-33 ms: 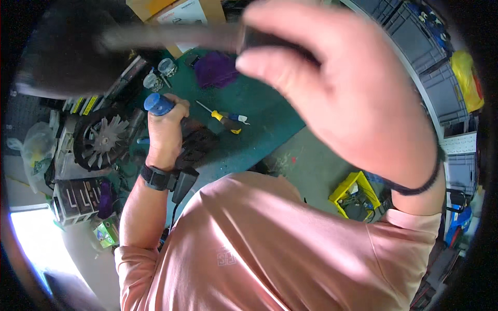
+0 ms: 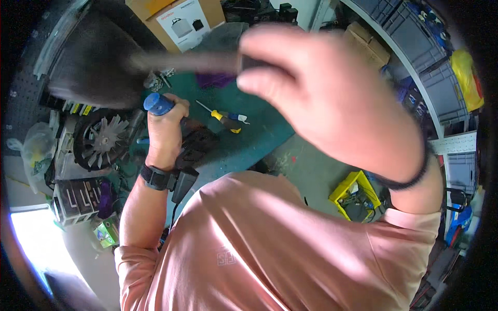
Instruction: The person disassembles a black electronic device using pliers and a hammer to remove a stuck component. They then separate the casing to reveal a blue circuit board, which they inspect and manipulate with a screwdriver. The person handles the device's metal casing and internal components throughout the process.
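Note:
My left hand (image 2: 167,124) is closed around an upright tool with a round blue handle end (image 2: 158,104); its lower part is hidden under the fist. A dark part (image 2: 199,142) lies on the bench beside that hand. Raised close to the camera, my right hand (image 2: 332,93) grips the handle of a black mallet (image 2: 96,62). The mallet's big head is smeared by motion and hangs up and left of the blue handle end, apart from it. A yellow-and-black screwdriver (image 2: 219,116) rests on the green bench (image 2: 259,137) to the right of my left hand.
A black fan (image 2: 106,136) stands left of my left hand. Small clear jars (image 2: 154,82) and a purple cloth (image 2: 212,79) are partly behind the mallet. Cardboard boxes (image 2: 210,10) sit at the back. A yellow bin (image 2: 338,193) is low at right, with grey crates (image 2: 423,44) shelved beyond.
My right hand and the mallet have come down a little in the picture, with the mallet head shifting slightly right. My left hand and the blue-handled tool have stayed in place.

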{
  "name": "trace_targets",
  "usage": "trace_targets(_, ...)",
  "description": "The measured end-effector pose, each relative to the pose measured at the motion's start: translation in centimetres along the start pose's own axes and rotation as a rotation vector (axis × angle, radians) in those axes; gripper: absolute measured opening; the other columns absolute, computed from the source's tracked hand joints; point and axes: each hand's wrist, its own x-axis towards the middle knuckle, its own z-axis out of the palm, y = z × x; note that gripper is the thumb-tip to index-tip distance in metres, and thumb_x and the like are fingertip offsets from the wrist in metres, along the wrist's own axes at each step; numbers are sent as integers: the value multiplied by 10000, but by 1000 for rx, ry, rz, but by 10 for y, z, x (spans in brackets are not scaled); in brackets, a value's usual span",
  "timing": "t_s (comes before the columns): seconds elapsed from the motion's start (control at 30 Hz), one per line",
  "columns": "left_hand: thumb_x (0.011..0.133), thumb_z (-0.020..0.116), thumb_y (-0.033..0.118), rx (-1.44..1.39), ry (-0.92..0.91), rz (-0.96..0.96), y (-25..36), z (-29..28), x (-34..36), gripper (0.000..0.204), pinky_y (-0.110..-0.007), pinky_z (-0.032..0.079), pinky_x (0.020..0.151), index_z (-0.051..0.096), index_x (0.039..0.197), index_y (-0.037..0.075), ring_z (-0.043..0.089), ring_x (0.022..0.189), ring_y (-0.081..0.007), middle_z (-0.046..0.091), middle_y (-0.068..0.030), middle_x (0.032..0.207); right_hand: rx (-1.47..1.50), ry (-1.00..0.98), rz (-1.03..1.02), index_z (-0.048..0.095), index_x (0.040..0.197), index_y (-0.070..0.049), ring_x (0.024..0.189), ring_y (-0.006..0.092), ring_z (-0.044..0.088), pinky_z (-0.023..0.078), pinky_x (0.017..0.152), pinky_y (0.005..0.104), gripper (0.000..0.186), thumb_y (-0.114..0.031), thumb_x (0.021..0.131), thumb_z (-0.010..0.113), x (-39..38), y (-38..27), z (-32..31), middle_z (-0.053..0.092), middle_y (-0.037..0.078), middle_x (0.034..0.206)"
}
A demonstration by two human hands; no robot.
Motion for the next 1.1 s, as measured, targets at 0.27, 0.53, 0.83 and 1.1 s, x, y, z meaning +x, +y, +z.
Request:
trace_targets(0.27, 756, 618, 21, 5, 156, -76, 3, 13, -4, 49, -260, 419, 664, 593, 755, 63, 538, 691, -116, 588, -11, 727, 146, 264, -130, 654, 997, -14, 677, 271, 624, 476, 621, 336, 238, -223, 885, 678, 14, -4, -9, 641, 146, 768)
trace_targets(0.53, 763, 642, -2, 69, 54, -104, -1, 9, -3, 88, -252, 407, 624, 585, 780, 63, 518, 671, -102, 560, 10, 731, 24, 99, -109, 638, 957, -8, 686, 353, 606, 455, 597, 392, 215, -213, 894, 653, 11, 1, -5, 602, 197, 769)
trace_targets(0.83, 763, 636, -8, 91, 46, -71, -5, 17, -6, 95, -252, 407, 619, 595, 778, 77, 524, 668, -81, 569, 25, 727, -49, 16, 17, 635, 1000, -33, 690, 368, 617, 470, 607, 399, 226, -242, 915, 631, -7, 17, 7, 620, 193, 773)
trace_targets(1.1, 751, 605, -30, -10, 38, -14, -16, 5, 0, 89, -259, 412, 643, 583, 770, 54, 527, 664, -113, 575, -8, 736, 41, -33, 27, 620, 979, -73, 637, 384, 613, 455, 563, 460, 189, -246, 903, 632, -24, 22, 33, 589, 186, 679)
